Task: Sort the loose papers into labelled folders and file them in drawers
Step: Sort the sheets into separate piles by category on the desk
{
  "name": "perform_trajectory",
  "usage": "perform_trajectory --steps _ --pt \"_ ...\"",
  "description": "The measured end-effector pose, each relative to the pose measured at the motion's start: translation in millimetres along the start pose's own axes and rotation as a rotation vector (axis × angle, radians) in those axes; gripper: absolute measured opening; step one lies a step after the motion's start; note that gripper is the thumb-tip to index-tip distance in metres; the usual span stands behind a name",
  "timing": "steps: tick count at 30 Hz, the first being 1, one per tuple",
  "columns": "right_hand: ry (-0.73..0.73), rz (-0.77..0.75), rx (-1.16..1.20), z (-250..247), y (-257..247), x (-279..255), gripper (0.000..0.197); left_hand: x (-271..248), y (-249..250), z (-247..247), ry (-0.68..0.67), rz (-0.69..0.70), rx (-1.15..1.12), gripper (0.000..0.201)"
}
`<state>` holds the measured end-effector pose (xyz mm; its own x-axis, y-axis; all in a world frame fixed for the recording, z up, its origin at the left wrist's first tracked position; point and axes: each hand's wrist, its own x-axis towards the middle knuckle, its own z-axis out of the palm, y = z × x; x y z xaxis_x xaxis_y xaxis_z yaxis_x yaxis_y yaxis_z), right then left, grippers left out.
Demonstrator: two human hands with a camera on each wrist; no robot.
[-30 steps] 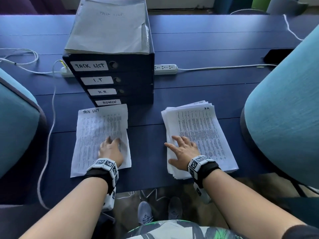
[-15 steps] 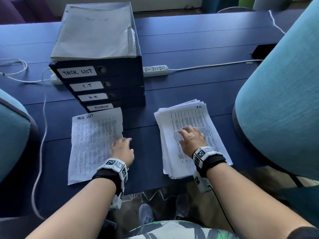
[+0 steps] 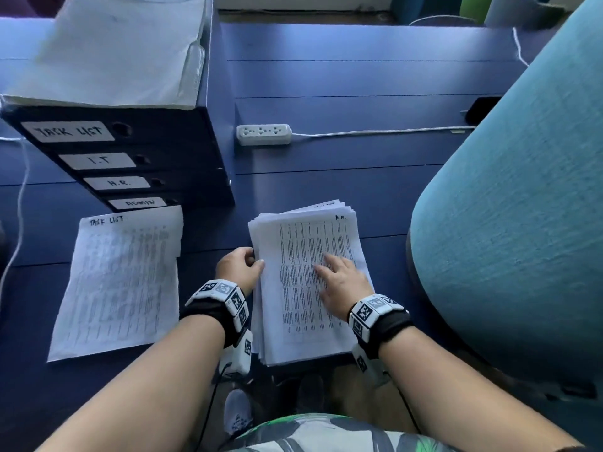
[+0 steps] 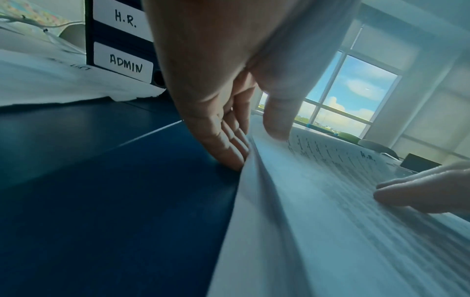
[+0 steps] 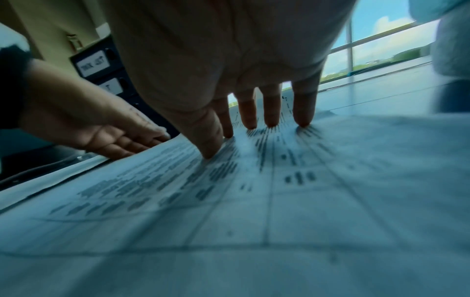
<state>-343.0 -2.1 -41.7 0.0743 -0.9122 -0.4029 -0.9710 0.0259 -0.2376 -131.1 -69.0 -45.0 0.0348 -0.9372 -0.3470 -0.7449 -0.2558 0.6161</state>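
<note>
Pinch only the top H.R. sheet (image 3: 313,275) at its left edge with left hand (image 3: 239,269), thumb above, fingers beneath. Keep right hand (image 3: 342,282) flat, fingers spread, pinning paper stack (image 3: 303,347) near front of blue bench (image 3: 359,158). File in H.R. drawer (image 3: 156,182). Windowed office, teal chair (image 3: 509,223) right.

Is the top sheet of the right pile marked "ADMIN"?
No, the top sheet of the right pile carries "H.R." in its far right corner.
</note>
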Motion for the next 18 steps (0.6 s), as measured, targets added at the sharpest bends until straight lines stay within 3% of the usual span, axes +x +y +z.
perform_trajectory --steps 4,8,13,18 --pt "0.007 -0.068 -0.053 1.7 -1.6 -3.4 0.057 2.3 2.0 6.5 0.052 -0.088 -0.076 0.032" --pt "0.046 -0.104 -0.021 -6.5 5.7 4.2 0.044 2.0 -2.7 7.1 0.120 -0.138 -0.070 0.018" --pt "0.187 0.074 0.174 -20.4 23.3 17.8 0.041 3.7 -6.1 2.8 0.142 -0.076 -0.002 0.006" --pt "0.191 0.222 0.277 -22.7 31.8 28.1 0.053 -0.2 -24.1 -11.4 0.193 -0.073 -0.074 0.007"
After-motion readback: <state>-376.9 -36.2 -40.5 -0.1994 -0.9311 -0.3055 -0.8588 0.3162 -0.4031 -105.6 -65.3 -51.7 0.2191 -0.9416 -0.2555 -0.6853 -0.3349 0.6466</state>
